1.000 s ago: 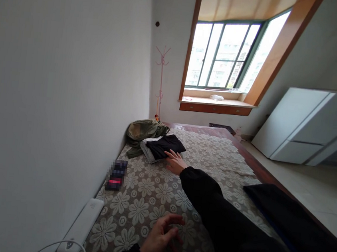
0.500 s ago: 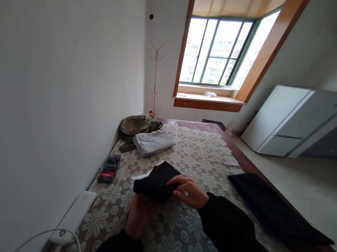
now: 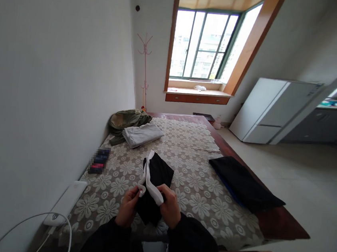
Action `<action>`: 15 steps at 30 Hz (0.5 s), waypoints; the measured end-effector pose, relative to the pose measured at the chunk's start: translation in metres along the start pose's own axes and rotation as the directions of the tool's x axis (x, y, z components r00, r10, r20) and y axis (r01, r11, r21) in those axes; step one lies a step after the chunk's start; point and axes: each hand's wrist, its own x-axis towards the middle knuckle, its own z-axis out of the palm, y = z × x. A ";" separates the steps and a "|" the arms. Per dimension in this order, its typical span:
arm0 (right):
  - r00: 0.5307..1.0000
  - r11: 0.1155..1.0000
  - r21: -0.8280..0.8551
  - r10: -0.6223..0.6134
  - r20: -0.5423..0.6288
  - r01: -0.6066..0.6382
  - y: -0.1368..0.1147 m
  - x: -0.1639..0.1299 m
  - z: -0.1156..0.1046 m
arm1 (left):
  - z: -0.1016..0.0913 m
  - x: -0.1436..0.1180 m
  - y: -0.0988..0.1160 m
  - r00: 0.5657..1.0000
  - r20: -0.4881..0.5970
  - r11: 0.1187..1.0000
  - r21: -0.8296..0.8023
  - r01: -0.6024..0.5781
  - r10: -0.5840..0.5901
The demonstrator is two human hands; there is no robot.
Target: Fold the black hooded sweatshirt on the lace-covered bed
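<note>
My left hand and my right hand both grip a folded black garment with a white trim, held up just above the near end of the bed. The white edge runs between my thumbs. Farther up the bed lies a folded grey garment, with a crumpled olive green garment behind it near the wall.
A black folded cloth lies at the bed's right edge. A small dark item and a white power strip with a cable lie by the left wall. A white fridge and a pink coat stand stand beyond the bed.
My right hand took the black garment off the grey pile and brought it near. My left hand joined it, and both now hold the garment up. The view shifted back.
</note>
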 end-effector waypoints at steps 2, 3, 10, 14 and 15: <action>1.000 0.995 0.096 0.001 0.015 -0.002 -0.002 -0.008 -0.013 | 0.007 -0.011 -0.001 1.000 -0.017 1.000 -0.018 -0.004 0.004; 0.999 0.992 0.129 -0.015 0.046 0.009 -0.005 -0.014 -0.019 | 0.011 -0.017 -0.002 0.999 -0.044 0.999 -0.037 -0.017 0.015; 0.999 0.995 0.098 -0.014 0.044 0.010 -0.032 -0.060 -0.028 | 0.044 -0.054 -0.021 0.976 -0.202 0.994 -0.055 -0.092 0.079; 0.988 0.972 0.219 0.116 -0.104 -0.092 -0.035 -0.067 -0.027 | 0.048 -0.062 -0.041 0.957 -0.252 0.987 0.105 -0.118 0.141; 0.979 0.961 0.250 0.153 -0.138 -0.115 -0.032 -0.067 -0.028 | 0.045 -0.065 -0.046 0.951 -0.267 0.981 0.157 -0.116 0.155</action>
